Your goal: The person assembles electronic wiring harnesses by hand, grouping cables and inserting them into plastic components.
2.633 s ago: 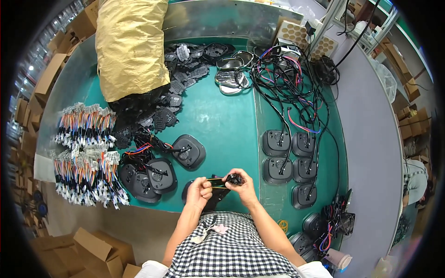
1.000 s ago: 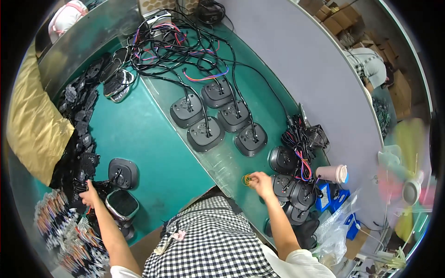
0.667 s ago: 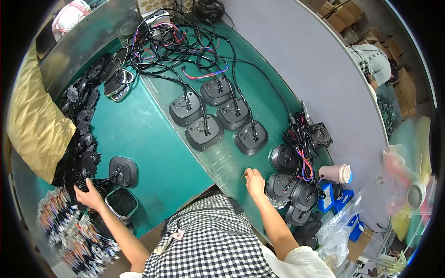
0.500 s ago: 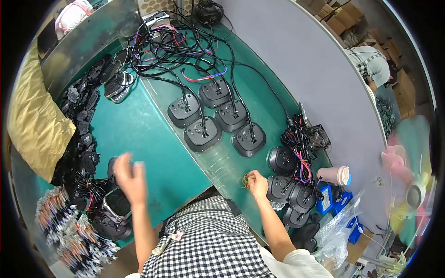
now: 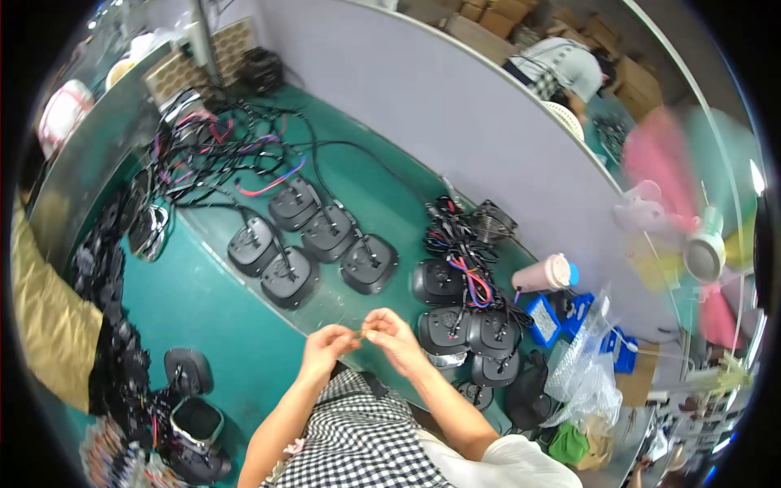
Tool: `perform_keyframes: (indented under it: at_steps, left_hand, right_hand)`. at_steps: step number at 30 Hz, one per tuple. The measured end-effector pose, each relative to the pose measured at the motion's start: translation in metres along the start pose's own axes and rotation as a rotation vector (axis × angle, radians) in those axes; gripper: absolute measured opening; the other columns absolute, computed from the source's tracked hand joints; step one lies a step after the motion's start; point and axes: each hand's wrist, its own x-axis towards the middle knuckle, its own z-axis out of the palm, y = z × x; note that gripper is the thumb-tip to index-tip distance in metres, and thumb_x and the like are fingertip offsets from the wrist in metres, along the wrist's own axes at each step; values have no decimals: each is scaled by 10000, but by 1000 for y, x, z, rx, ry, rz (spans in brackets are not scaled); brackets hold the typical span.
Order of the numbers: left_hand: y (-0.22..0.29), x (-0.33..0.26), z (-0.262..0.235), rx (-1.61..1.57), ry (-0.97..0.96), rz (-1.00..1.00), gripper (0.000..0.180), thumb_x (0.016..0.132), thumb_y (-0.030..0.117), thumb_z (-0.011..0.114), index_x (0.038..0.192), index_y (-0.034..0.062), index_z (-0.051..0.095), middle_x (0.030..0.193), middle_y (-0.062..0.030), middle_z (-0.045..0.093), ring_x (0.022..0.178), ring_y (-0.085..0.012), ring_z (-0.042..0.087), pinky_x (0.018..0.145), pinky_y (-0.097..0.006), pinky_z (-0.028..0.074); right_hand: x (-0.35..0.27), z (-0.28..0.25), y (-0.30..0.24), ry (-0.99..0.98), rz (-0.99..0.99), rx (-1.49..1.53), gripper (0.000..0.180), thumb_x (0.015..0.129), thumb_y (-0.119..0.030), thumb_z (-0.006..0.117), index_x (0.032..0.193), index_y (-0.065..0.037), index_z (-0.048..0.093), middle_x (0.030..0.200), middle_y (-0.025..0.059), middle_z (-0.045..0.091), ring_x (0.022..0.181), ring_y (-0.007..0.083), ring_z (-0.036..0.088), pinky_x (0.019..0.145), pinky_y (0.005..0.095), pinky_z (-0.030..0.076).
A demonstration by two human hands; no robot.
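Centrally, at the near edge of the green bench [image 5: 236, 325], both bare hands meet in front of the checked apron [image 5: 366, 439]. Right hand [image 5: 393, 340]: thumb and forefinger drawn to a pinch, a thin yellowish band [image 5: 359, 334] at their tips. Left hand [image 5: 332, 347]: fingers curled in to the same spot, tips almost touching the right's; whether they also grip the band cannot be told, the detail being small and blurred. Band located between the two sets of fingertips, above the bench. Beyond the hands, five black rounded housings [image 5: 329, 233] sit grouped, cables running from them to a tangle of black cables [image 5: 207, 142] at the far corner. To the right, a second cluster of black housings [image 5: 444, 330] lies beside a wire bundle [image 5: 472, 281] with red and blue strands. Just past these: pink tumbler [image 5: 541, 275] tipped over, blue tray [image 5: 543, 320], clear bubble wrap [image 5: 582, 366]. Far left: yellow sack [image 5: 57, 325] next to a heap of dark parts [image 5: 106, 276].
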Motion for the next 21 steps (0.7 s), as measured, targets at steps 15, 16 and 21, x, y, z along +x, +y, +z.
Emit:
perform_keyframes:
  at_steps: [15, 16, 21]
  left_hand:
    - [5, -31, -61, 491, 426, 488, 128, 753, 79, 585, 663, 47, 499, 547, 4, 448, 488, -71, 403, 446, -234, 347]
    - [14, -40, -34, 739, 312, 565, 114, 730, 85, 596, 689, 21, 511, 550, -50, 453, 492, -122, 435, 472, -261, 380]
    - [51, -48, -35, 450, 280, 354, 108, 760, 91, 591, 753, 10, 520, 608, -30, 524, 532, -77, 472, 488, -249, 389]
  right_hand:
    - [14, 52, -1, -534, 63, 322, 325, 833, -280, 575, 1028, -21, 561, 937, 65, 592, 825, 120, 557, 607, 192, 375]
    - [26, 49, -11, -382, 22, 278, 381, 833, -282, 574, 1094, -9, 525, 1027, 98, 573, 939, 170, 543, 719, 244, 398]
    - [34, 25, 35, -418, 205, -312, 261, 856, -123, 548, 1083, 3, 527, 1039, 68, 576, 989, 145, 529, 884, 296, 405]
